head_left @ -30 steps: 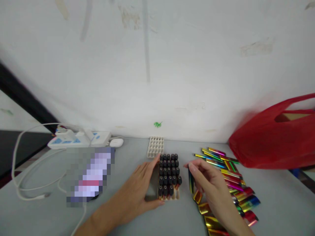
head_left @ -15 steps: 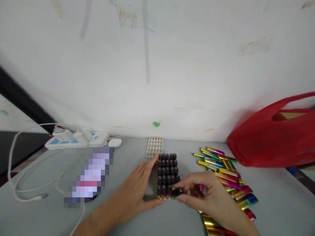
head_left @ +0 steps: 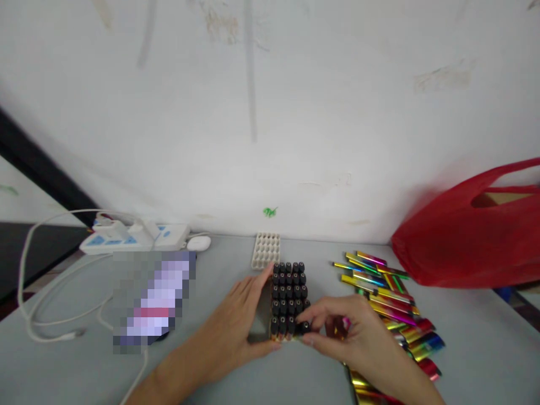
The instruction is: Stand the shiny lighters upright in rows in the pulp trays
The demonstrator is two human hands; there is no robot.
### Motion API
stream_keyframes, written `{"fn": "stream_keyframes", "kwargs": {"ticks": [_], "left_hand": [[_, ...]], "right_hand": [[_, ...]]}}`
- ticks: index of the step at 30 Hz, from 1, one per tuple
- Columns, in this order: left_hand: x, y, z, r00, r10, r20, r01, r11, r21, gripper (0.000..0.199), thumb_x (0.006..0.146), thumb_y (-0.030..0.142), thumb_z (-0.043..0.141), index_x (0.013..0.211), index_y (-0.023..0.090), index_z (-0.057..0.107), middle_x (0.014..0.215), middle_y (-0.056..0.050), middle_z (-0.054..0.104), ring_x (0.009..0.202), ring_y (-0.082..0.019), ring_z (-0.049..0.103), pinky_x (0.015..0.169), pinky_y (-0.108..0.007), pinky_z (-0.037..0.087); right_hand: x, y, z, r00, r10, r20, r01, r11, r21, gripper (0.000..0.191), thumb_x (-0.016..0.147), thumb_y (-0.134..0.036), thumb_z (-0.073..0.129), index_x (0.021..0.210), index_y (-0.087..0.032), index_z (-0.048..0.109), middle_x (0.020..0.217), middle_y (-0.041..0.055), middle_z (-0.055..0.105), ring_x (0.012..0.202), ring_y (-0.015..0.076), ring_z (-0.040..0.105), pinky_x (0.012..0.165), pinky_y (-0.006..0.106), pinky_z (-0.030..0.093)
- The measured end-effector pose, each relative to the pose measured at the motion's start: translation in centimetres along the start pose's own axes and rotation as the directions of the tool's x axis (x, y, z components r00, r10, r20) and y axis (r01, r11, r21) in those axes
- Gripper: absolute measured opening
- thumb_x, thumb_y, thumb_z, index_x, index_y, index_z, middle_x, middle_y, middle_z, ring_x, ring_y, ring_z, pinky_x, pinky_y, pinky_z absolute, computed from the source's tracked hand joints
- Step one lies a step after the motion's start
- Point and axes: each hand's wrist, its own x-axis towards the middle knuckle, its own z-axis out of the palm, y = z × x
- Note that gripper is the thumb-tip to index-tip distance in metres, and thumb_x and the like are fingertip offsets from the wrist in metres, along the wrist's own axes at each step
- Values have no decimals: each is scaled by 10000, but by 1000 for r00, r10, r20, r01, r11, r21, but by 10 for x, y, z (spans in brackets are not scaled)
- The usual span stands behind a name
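Rows of black-capped pens (head_left: 289,292) stand upright, packed close together, in front of me. My left hand (head_left: 234,315) holds this block along its left side, with the fingers at the back corner and the thumb at the front corner. At the front right corner, my right hand (head_left: 343,326) pinches a black-capped pen (head_left: 305,326) between thumb and fingers. Its cap leans against the front row, and the lower part is hidden. To the right lies a loose pile of shiny multicoloured pens (head_left: 392,301), partly covered by my right hand.
A white holder with holes (head_left: 266,251) lies behind the block. At the left are a power strip (head_left: 137,239), white cables, a small white case (head_left: 198,243) and a blurred phone (head_left: 158,298). A red bag (head_left: 468,242) sits at the right by the wall.
The pen in my right hand has moved slightly left, closer to the front row, and its cap is more upright. My left hand keeps its hold on the block. The view has shifted slightly.
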Motion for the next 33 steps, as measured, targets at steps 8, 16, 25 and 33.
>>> {"fn": "stream_keyframes", "kwargs": {"ticks": [8, 16, 25, 33], "left_hand": [[1, -2, 1, 1000, -3, -18, 3, 1000, 17, 1354, 939, 337, 978, 1854, 416, -16, 1882, -136, 351, 1702, -422, 410, 1396, -651, 379], [0, 0, 0, 1000, -16, 5, 15, 999, 38, 1413, 917, 287, 993, 1836, 450, -68, 1887, -129, 337, 1704, -419, 404, 1392, -685, 372], [-1, -2, 0, 1000, 2, -8, -2, 999, 38, 1389, 935, 325, 983, 1843, 426, -63, 1893, -135, 325, 1704, -422, 404, 1397, -681, 367], [1, -1, 2, 1000, -3, -6, 3, 999, 52, 1416, 929, 295, 985, 1837, 438, -92, 1894, -131, 327, 1706, -408, 406, 1393, -684, 370]], "right_hand": [[4, -3, 1, 983, -27, -184, 28, 1000, 0, 300, 1043, -548, 795, 992, -272, 901, 761, 14, 780, 674, 213, 656, 640, 336, 465], [13, 33, -15, 824, -241, -513, -60, 863, -502, 228, 1087, -379, 677, 1129, -230, 845, 1241, 155, 830, 1226, 401, 687, 1068, 560, 502], [13, 44, -6, 897, -242, -369, -219, 482, -849, 380, 1177, -278, 467, 1222, -205, 837, 1611, 206, 697, 1442, 467, 593, 1108, 707, 432], [14, 50, -11, 917, -178, -356, -237, 475, -848, 416, 1217, -383, 402, 1349, -234, 768, 1611, 182, 695, 1513, 444, 546, 1184, 740, 398]]}}
